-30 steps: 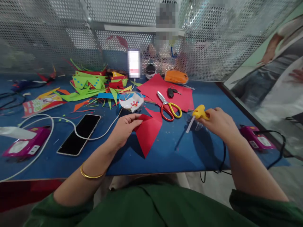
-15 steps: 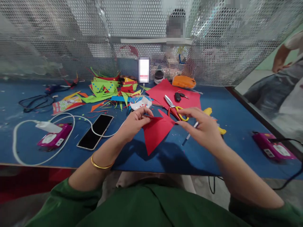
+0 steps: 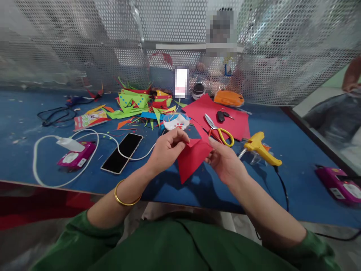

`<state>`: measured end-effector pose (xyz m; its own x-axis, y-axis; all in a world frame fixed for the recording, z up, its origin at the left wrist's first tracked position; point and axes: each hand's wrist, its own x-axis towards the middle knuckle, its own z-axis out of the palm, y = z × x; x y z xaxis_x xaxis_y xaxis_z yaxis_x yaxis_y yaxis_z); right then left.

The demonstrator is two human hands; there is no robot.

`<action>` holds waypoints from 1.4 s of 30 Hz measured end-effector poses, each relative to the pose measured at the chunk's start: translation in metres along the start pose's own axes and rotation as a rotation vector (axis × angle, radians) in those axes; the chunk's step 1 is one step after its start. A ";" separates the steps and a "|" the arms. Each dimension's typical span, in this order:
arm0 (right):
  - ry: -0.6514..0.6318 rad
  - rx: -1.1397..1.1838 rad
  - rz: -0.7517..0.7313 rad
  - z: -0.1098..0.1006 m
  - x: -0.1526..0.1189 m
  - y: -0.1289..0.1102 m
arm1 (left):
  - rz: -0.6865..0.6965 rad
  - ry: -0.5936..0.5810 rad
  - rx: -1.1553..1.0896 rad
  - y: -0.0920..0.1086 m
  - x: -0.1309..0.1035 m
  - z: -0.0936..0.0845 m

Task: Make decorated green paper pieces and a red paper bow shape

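A folded piece of red paper is held above the blue table, one pointed corner hanging down. My left hand pinches its upper left edge between thumb and fingers. At the right side, my right hand grips the paper with the thumb on top and the fingers curled beneath. Just beyond lie yellow-handled scissors on a larger red sheet, with a car key beside them. A yellow glue gun rests to the right of my right hand.
Green, red and yellow paper cutouts lie at the back left, near a white bowl. A phone, a white cable and a magenta power strip are on the left. Another magenta power strip sits far right. A mesh screen stands behind.
My right hand has turned and closed further around the paper's right side, fingers now underneath. The view has shifted, showing more of the glue gun. My left hand keeps its pinch.
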<state>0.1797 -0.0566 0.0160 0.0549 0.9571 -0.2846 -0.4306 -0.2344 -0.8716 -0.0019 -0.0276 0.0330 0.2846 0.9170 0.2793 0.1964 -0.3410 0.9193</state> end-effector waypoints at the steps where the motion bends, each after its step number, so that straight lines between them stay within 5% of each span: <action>1: 0.003 0.010 -0.003 0.003 0.002 -0.001 | -0.014 -0.023 -0.011 -0.001 -0.001 0.002; 5: 0.056 -0.011 -0.091 0.010 0.012 -0.004 | -0.147 -0.150 -0.118 -0.008 -0.006 0.002; 9: 0.071 -0.057 -0.221 0.008 0.014 -0.001 | -0.282 -0.080 -0.281 -0.010 -0.004 -0.001; 14: 0.054 -0.124 -0.328 0.003 0.011 0.005 | -0.305 -0.086 -0.109 -0.008 0.003 0.009; 21: -0.037 -0.087 -0.280 0.000 0.012 0.003 | -0.318 -0.054 -0.065 -0.004 0.003 0.018; 42: 0.016 -0.212 -0.330 -0.002 0.014 0.007 | -0.416 -0.158 -0.090 -0.013 0.004 0.018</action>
<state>0.1795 -0.0451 0.0050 0.1735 0.9846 0.0197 -0.1917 0.0534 -0.9800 0.0137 -0.0236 0.0166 0.3402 0.9269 -0.1586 0.2442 0.0758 0.9668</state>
